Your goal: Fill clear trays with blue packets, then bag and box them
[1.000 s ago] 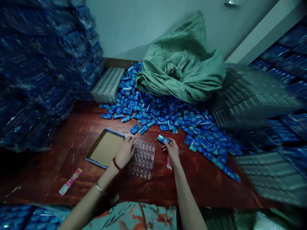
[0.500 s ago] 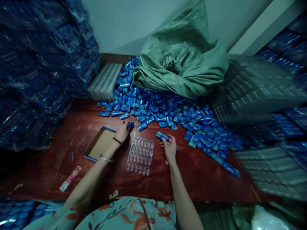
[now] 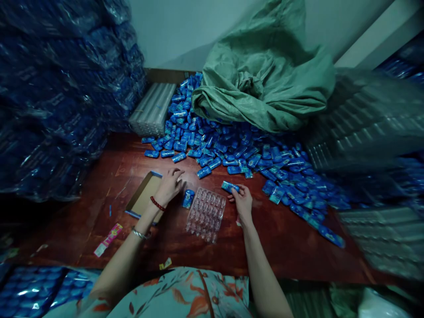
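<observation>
right hand (image 3: 243, 201) pinching blue packet (image 3: 229, 187), packet print unreadable, stacks blurred

Blue packets (image 3: 232, 150), green sack (image 3: 265, 84), reddish-brown table (image 3: 265, 247), clear blister tray (image 3: 206, 214), floral-patterned garment (image 3: 185, 296)

We see a dark red wooden table (image 3: 271, 247). On it lie a heap of blue packets (image 3: 232, 150), a green sack (image 3: 265, 84) behind them, a clear blister tray (image 3: 206, 214), a shallow card box (image 3: 143, 198) to its left, one packet (image 3: 188, 198) between the two, a pink wrapper (image 3: 107, 239) and a yellow scrap (image 3: 164, 264) near the front edge.
</observation>
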Available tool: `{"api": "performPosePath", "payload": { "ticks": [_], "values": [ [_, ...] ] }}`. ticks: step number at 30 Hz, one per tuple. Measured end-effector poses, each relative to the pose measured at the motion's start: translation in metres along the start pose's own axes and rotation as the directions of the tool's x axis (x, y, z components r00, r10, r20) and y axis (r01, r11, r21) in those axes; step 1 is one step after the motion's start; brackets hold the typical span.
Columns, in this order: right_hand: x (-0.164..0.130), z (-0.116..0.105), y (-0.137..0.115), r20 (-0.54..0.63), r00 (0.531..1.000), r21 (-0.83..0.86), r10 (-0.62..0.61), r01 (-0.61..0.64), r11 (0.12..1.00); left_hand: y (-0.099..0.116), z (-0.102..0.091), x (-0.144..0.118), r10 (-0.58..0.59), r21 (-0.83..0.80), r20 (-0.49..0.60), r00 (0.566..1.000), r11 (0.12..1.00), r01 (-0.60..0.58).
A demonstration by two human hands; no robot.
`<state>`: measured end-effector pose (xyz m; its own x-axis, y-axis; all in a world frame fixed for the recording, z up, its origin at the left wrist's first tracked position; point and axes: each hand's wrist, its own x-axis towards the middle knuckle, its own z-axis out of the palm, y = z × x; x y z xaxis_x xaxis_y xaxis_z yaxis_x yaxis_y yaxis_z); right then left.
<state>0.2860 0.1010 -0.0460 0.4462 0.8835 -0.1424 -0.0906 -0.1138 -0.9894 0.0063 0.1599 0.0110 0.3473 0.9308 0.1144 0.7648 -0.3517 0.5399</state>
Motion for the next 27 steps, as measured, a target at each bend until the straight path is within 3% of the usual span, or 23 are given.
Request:
{"api": "performPosePath", "payload": {
  "ticks": [2,5,8,12,14,16,18,21,23,27],
  "values": [
    [0.000,0.001,0.000,-0.007,1.000,0.001,0.000,0.000,1.000,0.007,-0.004,0.005,0.062,0.006,0.168,0.984,0.998,-0.064],
    [0.000,0.001,0.000,-0.019,1.000,-0.001,-0.001,0.001,1.000,0.017,0.004,0.004,0.043,0.069,0.427,0.903,0.994,-0.079],
    [-0.001,0.001,-0.002,-0.040,0.999,0.023,-0.006,0.007,1.000,0.022,0.019,-0.002,0.002,0.101,0.491,0.871,0.993,-0.059],
    [-0.011,-0.005,-0.007,-0.011,1.000,0.130,0.028,-0.027,0.991,0.016,0.022,-0.005,0.002,0.069,0.458,0.889,0.997,-0.038],
    [-0.020,-0.012,-0.009,0.036,0.998,0.139,0.054,-0.059,0.988,0.008,0.016,-0.008,0.019,-0.004,0.369,0.929,1.000,-0.018],
    [-0.030,-0.019,-0.009,0.074,0.995,0.120,0.072,-0.080,0.989,0.001,0.009,-0.014,0.014,-0.159,0.215,0.976,0.987,0.021],
    [-0.038,-0.025,-0.010,0.080,0.992,0.100,0.093,-0.101,0.990,-0.001,0.004,-0.021,-0.072,-0.352,0.084,0.994,0.931,0.097],
    [-0.042,-0.028,-0.011,0.040,0.991,0.095,0.129,-0.132,0.987,0.004,0.003,-0.030,-0.237,-0.531,0.071,0.969,0.813,0.238],
    [-0.041,-0.026,-0.012,0.013,0.991,0.101,0.133,-0.133,0.986,0.009,0.006,-0.031,-0.268,-0.531,0.080,0.960,0.804,0.269],
    [-0.037,-0.019,-0.017,0.002,0.994,0.090,0.107,-0.106,0.990,0.007,0.016,-0.029,-0.210,-0.422,-0.017,0.978,0.888,0.183]
  ]
}}
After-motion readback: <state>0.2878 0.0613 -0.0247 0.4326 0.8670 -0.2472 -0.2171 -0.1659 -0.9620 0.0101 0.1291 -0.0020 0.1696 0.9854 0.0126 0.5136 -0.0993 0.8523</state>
